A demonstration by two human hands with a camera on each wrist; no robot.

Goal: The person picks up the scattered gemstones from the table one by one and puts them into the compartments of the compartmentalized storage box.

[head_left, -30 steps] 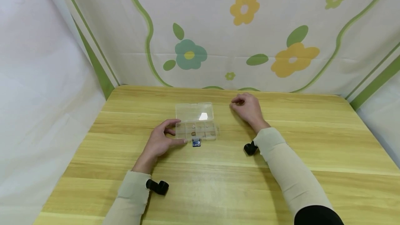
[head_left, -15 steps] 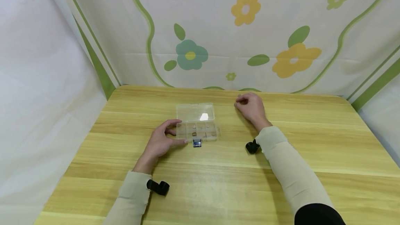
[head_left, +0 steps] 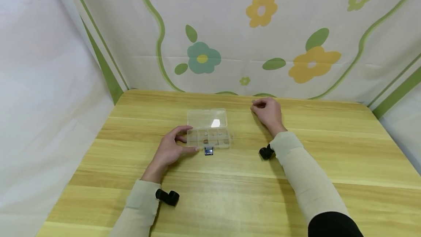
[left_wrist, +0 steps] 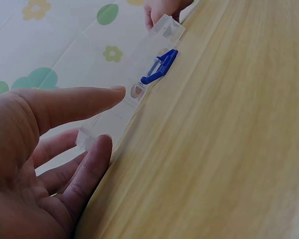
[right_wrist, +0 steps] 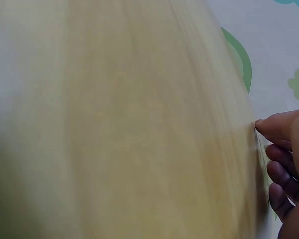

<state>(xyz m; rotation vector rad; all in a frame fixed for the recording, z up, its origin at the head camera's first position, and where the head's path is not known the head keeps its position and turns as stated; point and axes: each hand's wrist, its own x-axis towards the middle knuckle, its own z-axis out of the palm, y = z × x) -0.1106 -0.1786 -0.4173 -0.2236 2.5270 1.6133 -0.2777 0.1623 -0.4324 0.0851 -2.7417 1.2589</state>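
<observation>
A clear plastic compartment box (head_left: pixel 192 139) lies on the table with its lid (head_left: pixel 204 118) swung back. A blue latch (head_left: pixel 208 151) sticks out from its front edge. Inside are several small pieces, among them a brownish one (head_left: pixel 205 141). My left hand (head_left: pixel 168 148) holds the box by its left end, thumb along the front edge and fingers round the back corner. Right of the box, near the table's far edge, my right hand (head_left: pixel 269 113) has its fingers curled and fingertips close to the wood. I cannot tell whether a small thing is between its fingertips.
The wooden table (head_left: pixel 210 196) runs back to a white cloth (head_left: pixel 230 32) printed with flowers. Another white cloth (head_left: pixel 56 120) hangs along the left side. A small black device (head_left: pixel 168 197) sits at the left cuff and a similar device (head_left: pixel 266 152) at the right cuff.
My right hand has shifted a little to the right, away from the box. The left hand keeps its hold on the box. The whole head view has drifted slightly right.
</observation>
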